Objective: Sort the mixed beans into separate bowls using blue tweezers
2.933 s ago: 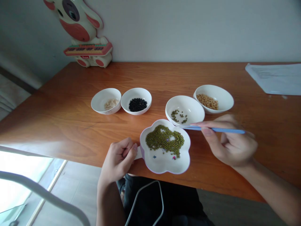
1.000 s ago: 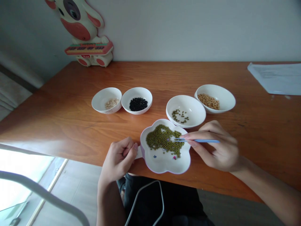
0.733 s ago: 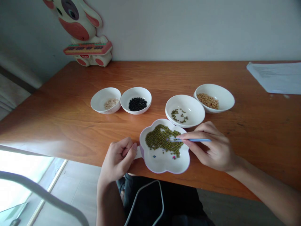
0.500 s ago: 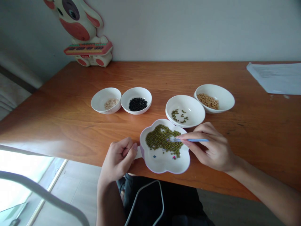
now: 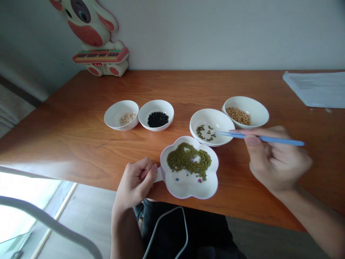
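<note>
My left hand [image 5: 138, 183] is closed around the short handle of a white flower-shaped dish [image 5: 185, 189] with a lilac rim. Green mung beans [image 5: 183, 158] cover much of that dish's upper part. Blue tweezers [image 5: 258, 137] are pinched in my right hand [image 5: 280, 162], their tips over the right side of a white bowl [image 5: 223, 122]. Whether the tips hold a bean is too small to tell. A few scattered mung beans [image 5: 201, 132] lie in that bowl, which stands just behind the dish.
Behind on the right is a bowl of tan beans [image 5: 238, 116]. To the left stand a bowl of black beans [image 5: 158, 119] and one with pale flat pieces [image 5: 127, 118]. A cow-shaped toy keyboard [image 5: 101, 55] stands at the back left; papers [image 5: 318, 88] lie at the right.
My right hand has lifted the tweezers out of the flower-shaped dish and moved right and back, to the bowl with few mung beans. A bare patch shows among the dish's beans. My left hand stays put.
</note>
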Motion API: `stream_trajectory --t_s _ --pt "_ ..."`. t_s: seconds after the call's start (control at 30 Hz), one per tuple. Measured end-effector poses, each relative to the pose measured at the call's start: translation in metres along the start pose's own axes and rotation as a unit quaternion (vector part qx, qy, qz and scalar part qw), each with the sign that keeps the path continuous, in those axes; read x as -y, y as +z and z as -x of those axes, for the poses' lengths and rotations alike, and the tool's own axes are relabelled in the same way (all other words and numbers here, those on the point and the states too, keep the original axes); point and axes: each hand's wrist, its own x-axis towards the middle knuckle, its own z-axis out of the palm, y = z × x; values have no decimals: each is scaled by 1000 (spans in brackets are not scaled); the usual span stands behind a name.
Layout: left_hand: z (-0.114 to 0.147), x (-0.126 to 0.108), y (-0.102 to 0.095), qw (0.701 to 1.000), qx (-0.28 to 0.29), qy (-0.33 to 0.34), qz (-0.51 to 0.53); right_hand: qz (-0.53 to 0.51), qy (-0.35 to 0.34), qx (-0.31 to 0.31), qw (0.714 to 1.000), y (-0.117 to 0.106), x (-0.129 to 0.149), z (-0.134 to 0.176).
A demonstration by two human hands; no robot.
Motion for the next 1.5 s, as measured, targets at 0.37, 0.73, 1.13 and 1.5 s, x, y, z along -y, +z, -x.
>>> stream_trajectory --t_s 0.37,0.73,1.13,1.5 --pt "-2 -3 1 1000 -4 5 -4 -120 -158 163 967 11 9 -2" --pt "0 -3 0 1000 -1 -6 -1 -116 -153 184 964 17 8 3" --pt "-1 -2 1 1000 1 -6 -3 -112 -148 171 968 16 6 1" --pt "0 -1 0 1000 2 -4 -2 -117 -137 171 969 16 8 2"
